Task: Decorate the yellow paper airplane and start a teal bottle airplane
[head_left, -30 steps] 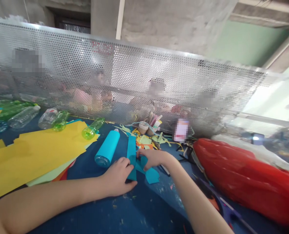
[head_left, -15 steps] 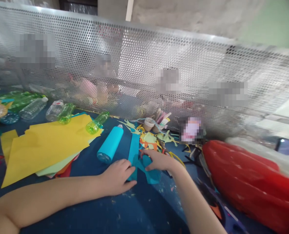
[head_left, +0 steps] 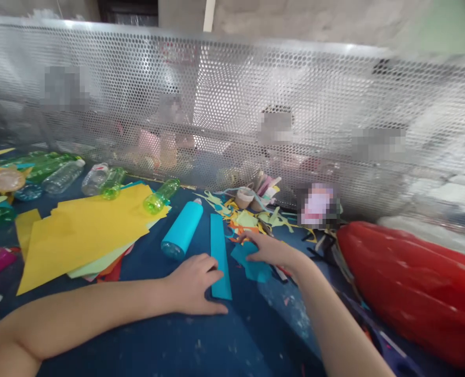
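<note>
My left hand [head_left: 195,285] is open, palm down, with thumb and fingers apart at the left edge of a long blue paper strip [head_left: 218,246] lying flat on the table. My right hand [head_left: 269,248] curls over a cut blue paper scrap [head_left: 258,269] to the right of the strip, with its thumb and fingers closed about the scrap's upper part. To the left of the strip lies a clear bottle [head_left: 184,228] wrapped in blue paper, its cap end pointing away from me.
Yellow paper sheets [head_left: 83,235] lie at left, with green bottles [head_left: 162,196] around them. Colourful paper scraps [head_left: 248,219] and a small tub [head_left: 244,198] are beyond my right hand. A red plastic bag [head_left: 405,283] is at right. A perforated metal screen [head_left: 224,104] stands behind; people show through it.
My right hand has shifted right, moving the blue scrap off the strip and apart from it. My left hand's fingers have spread wider beside the strip. The view has tilted slightly.
</note>
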A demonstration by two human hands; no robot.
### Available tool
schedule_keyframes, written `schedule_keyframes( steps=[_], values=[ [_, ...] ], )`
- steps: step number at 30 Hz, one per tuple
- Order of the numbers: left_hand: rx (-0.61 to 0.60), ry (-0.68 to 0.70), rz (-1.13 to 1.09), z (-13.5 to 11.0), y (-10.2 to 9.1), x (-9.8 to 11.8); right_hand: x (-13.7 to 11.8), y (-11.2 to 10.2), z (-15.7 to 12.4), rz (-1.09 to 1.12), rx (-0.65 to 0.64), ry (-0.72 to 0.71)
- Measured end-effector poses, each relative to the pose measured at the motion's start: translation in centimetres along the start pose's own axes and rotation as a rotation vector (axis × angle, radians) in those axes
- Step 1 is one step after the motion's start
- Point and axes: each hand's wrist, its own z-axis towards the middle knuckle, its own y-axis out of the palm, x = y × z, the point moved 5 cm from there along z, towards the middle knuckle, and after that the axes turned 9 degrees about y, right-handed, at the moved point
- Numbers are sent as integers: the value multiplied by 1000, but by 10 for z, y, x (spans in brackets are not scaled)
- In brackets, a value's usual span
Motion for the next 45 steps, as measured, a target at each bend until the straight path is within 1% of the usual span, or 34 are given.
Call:
schedule_keyframes(
  steps=[3,7,11,14,16,18,19,20,22,23,24,26,28,31,33,35,37,38,40,42,43,45],
  values=[
    [28,24,26,-1,-2,4,1,-4,-4,-38,96,3],
    [48,52,75,-1,-2,5,3,-3,-6,-92,170,51],
    [43,89,98,0,-3,5,3,0,-9,-112,149,70],
    [36,104,90,0,-3,5,0,-5,-14,-113,152,77],
    [62,87,67,1,-5,3,-6,-12,-20,-117,196,75],
    [120,51,19,0,-9,1,-17,-15,-26,-113,216,39],
    [159,28,-18,0,-12,-1,-25,-12,-28,-102,183,2],
    [205,-2,-63,0,-15,-4,-33,-5,-29,-73,85,-46],
    [295,-70,-165,-1,-23,-8,-48,19,-30,20,-187,-139],
    [333,-94,-218,-2,-26,-10,-53,27,-28,68,-227,-176],
    [361,-109,-271,-2,-29,-11,-56,32,-26,97,-175,-202],
    [388,-120,-381,-4,-31,-12,-56,36,-20,113,40,-258],
    [423,-160,-493,-6,-30,-14,-50,37,-20,171,225,-309],
    [518,-347,-681,-8,-21,-26,-38,38,-33,236,470,-378],
    [546,-500,-907,-6,-9,-35,-38,43,-48,170,582,-487],
    [533,-623,-1224,0,5,-40,-44,53,-62,94,629,-586],
    [539,-700,-1503,6,13,-41,-56,66,-73,50,601,-686],
    [561,-721,-1580,8,13,-41,-62,71,-76,45,579,-724],
    [613,-752,-1617,8,10,-42,-72,77,-82,45,568,-785],
    [648,-784,-1558,4,6,-43,-76,76,-85,58,605,-802],
    [655,-796,-1524,2,5,-43,-76,74,-84,67,635,-780],
    [634,-793,-1493,-1,5,-43,-69,66,-80,101,729,-665]
  ],
)
